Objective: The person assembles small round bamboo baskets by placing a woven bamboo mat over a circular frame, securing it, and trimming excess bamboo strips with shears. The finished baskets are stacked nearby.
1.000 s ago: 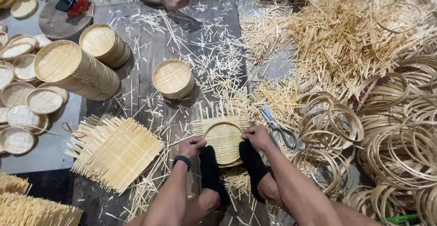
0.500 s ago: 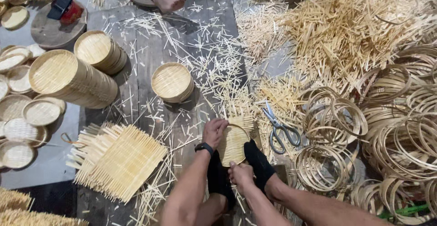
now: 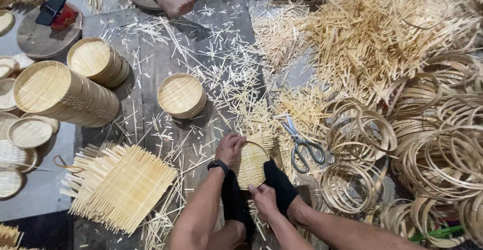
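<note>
Loads of bamboo everywhere, so biggest first: the heap of loose bamboo strips [image 3: 372,33] fills the top right, with a pile of bamboo hoops [image 3: 432,144] spilling down the right side below it. On the left lie two long stacks of finished woven trays [image 3: 65,91], tipped on their sides, and near them a flat woven bamboo mat [image 3: 121,187] with ragged ends. A single small tray [image 3: 181,95] sits alone mid-floor, scissors [image 3: 302,147] lie just right of the work, and someone else's bare foot [image 3: 176,3] rests on a round board at the top.

What changed: a second ago the round woven piece [image 3: 251,164] lay flat between both hands, half a second ago it was tipped up on edge, and now it's still tilted, held between the dark-socked feet. The left hand [image 3: 230,148], with a black watch on the wrist, has moved up to the upper left rim, fingers curled over it. The right hand [image 3: 262,198] has dropped to the lower edge, fingers closed and pinching the rim.

Floor is dark weathered planks [image 3: 151,63] littered with short offcuts; a pale smooth strip runs along the left edge under more small trays.
</note>
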